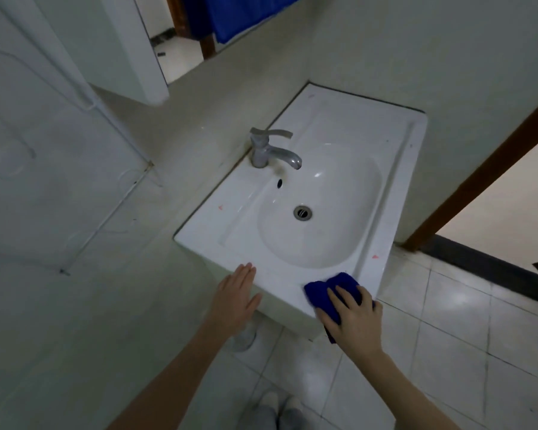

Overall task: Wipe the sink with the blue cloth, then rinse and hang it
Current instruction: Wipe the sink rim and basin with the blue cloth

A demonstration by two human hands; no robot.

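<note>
White bathroom sink [323, 119], near rim: my right hand [353, 321], fingers spread, presses the blue cloth [323, 291]; basin [339, 193] lies beyond, far-left; my left hand [238, 294] rests flat.

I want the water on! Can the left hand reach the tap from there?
Probably yes. The left hand lies flat and empty at the sink's front rim, and nothing stands between it and the tap. The right hand presses the blue cloth off to the side.
</note>
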